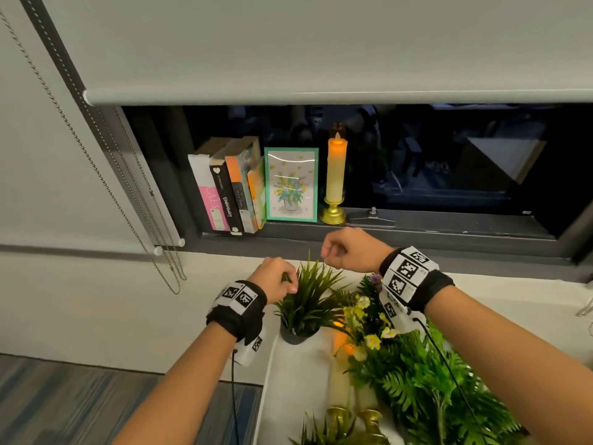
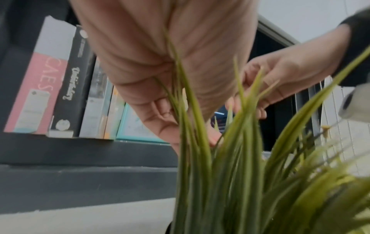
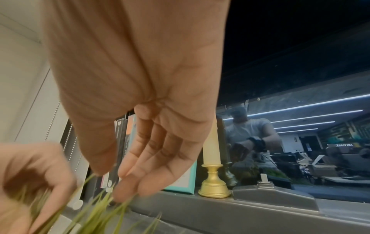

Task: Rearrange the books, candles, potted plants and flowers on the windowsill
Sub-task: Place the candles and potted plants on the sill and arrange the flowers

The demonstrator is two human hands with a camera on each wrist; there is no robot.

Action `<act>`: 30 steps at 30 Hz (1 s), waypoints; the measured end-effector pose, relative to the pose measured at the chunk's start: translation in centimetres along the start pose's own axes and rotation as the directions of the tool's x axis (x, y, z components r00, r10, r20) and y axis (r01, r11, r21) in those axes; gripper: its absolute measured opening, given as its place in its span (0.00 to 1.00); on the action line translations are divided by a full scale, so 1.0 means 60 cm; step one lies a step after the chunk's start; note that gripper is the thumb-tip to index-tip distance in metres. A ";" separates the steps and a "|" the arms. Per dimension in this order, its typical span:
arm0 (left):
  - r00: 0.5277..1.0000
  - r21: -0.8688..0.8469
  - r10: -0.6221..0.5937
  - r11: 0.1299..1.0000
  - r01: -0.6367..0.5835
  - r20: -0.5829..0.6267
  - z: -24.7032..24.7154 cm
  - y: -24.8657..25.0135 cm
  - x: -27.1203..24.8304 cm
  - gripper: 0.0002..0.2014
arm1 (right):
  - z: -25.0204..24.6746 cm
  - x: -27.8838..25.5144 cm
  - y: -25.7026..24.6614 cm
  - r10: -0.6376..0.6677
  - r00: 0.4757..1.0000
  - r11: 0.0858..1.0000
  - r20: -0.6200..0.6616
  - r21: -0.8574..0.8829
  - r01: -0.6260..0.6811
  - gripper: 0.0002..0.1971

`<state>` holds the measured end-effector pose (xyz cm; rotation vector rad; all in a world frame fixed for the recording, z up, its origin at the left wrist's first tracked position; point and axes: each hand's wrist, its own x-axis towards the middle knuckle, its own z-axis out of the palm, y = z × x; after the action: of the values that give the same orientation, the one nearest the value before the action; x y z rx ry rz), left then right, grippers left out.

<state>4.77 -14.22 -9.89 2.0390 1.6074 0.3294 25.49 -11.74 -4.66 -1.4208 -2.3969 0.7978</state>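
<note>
A potted grass plant (image 1: 309,300) in a dark pot stands on the white table (image 1: 295,380) below the windowsill (image 1: 417,232). My left hand (image 1: 282,279) grips a bunch of its blades (image 2: 230,174) on the left side. My right hand (image 1: 337,252) pinches the tips of other blades (image 3: 96,212) between thumb and fingertips (image 3: 128,193). On the sill stand several upright books (image 1: 224,191) at the left, then a framed flower picture (image 1: 291,184), then a lit candle (image 1: 336,168) on a gold holder.
Yellow and purple flowers (image 1: 369,319) and fern fronds (image 1: 426,390) lie on the table to the right of the pot. Candles (image 1: 340,377) with gold holders (image 1: 369,422) lie in front. A blind chain (image 1: 128,203) hangs at the left. A window latch (image 1: 372,216) sits right of the candle.
</note>
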 end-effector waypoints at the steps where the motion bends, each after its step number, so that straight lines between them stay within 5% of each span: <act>1: 1.000 -0.008 0.003 1.000 -0.003 -0.008 -0.005 0.002 0.001 0.05 | 0.003 -0.001 0.003 0.010 1.000 1.000 0.022 -0.020 -0.010 0.07; 7: 0.986 -0.057 0.015 0.998 -0.025 -0.167 -0.047 0.010 0.003 0.10 | 0.011 -0.013 0.025 0.080 0.991 0.988 0.110 -0.138 -0.064 0.12; 13: 0.950 -0.106 0.058 0.990 -0.094 -0.306 -0.105 0.017 0.004 0.08 | -0.007 -0.012 0.038 0.107 0.994 0.982 0.017 -0.158 -0.103 0.15; 18: 0.907 -0.127 0.121 0.974 -0.186 -0.403 -0.136 0.045 0.013 0.12 | -0.011 -0.011 0.039 0.113 0.993 0.983 0.030 -0.149 -0.108 0.32; 23: 0.856 -0.137 0.238 0.933 -0.333 -0.458 -0.158 0.106 0.016 0.05 | -0.008 -0.016 0.015 -0.097 0.995 0.986 0.032 -0.134 0.100 0.31; 27: 0.836 -0.159 0.279 0.906 -0.392 -0.472 -0.157 0.136 0.029 0.04 | -0.012 -0.014 0.008 -0.108 0.992 0.963 -0.061 0.243 0.120 0.32; 30: 0.827 -0.162 0.300 0.894 -0.418 -0.476 -0.156 0.151 0.037 0.06 | -0.015 -0.018 0.013 -0.096 0.985 0.941 -0.145 0.309 0.137 0.30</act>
<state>8.30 -11.26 2.48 2.1492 1.2990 1.1580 27.03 -12.10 -4.29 -1.1545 -2.1171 0.9778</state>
